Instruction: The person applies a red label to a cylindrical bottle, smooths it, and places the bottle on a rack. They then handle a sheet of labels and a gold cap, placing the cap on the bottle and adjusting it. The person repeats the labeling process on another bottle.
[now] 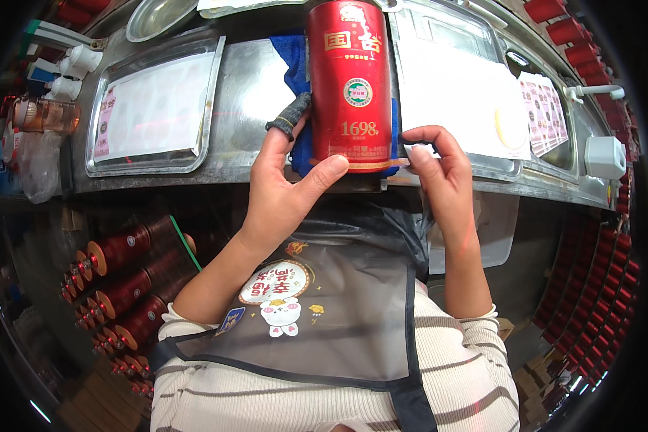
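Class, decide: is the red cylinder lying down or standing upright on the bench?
Lying down: the red cylinder rests lengthwise on a blue cloth, steadied by the left hand and right hand.

One tall red cylindrical bottle (350, 83) lies on one blue cloth (292, 57) on the steel desk (246, 93), between two shallow metal trays, left (155, 106) and right (453, 86), with two hands, left (284, 180) and right (439, 173).

My steel counter (248, 93) carries a tray (101, 155) with a white sheet at left, a blue cloth (289, 54) under the red tube (350, 79), another tray (507, 167) at right, and a white box (603, 156).
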### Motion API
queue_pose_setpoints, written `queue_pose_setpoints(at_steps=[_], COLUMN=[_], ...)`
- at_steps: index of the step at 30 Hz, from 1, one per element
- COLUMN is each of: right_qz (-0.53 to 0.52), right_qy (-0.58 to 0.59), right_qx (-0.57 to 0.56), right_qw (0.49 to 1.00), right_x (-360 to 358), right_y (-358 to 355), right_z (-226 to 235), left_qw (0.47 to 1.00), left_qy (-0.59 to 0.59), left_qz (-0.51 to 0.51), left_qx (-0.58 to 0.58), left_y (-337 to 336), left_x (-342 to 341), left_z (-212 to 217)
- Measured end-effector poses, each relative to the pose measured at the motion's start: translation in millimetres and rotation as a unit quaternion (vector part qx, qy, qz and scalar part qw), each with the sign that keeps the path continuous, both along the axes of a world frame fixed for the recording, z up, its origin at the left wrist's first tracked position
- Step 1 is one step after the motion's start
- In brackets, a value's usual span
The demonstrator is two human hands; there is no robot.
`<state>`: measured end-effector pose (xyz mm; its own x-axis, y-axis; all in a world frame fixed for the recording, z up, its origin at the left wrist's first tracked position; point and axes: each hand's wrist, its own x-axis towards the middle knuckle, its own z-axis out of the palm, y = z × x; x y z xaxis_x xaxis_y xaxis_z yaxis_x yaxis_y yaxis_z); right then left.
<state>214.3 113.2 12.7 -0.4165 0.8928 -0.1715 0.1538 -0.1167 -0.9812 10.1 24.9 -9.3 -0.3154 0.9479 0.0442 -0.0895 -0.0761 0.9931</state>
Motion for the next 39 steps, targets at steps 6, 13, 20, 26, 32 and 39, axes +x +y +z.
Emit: queue_pose_setpoints(at_steps=[6,13,20,26,32,39], right_qz=[0.038,0.058,0.072,0.07,0.07,0.054], right_qy=[0.001,0.007,-0.046,-0.037,-0.046,0.002], right_qx=[-0.034,-0.047,-0.03,-0.023,-0.022,-0.008], right_qw=[0.999,0.997,0.996,0.997,0.996,0.999], right_x=[-18,-16,-18,-21,-17,-22], right_y=[-8,-8,-7,-9,-7,-9], right_z=[8,6,10,12,13,7], left_qw=[0.999,0.907,0.901,0.92,0.912,0.879], left_qy=[-0.024,0.415,0.428,0.386,0.405,0.475], left_qz=[0.032,0.041,0.065,0.066,0.064,0.05], left_qx=[0.008,0.055,0.009,-0.007,-0.019,0.018], left_y=[-3,-41,-52,-57,-56,-52], left_x=[2,12,10,10,5,9], left_z=[-6,3,-13,-23,-28,-4])
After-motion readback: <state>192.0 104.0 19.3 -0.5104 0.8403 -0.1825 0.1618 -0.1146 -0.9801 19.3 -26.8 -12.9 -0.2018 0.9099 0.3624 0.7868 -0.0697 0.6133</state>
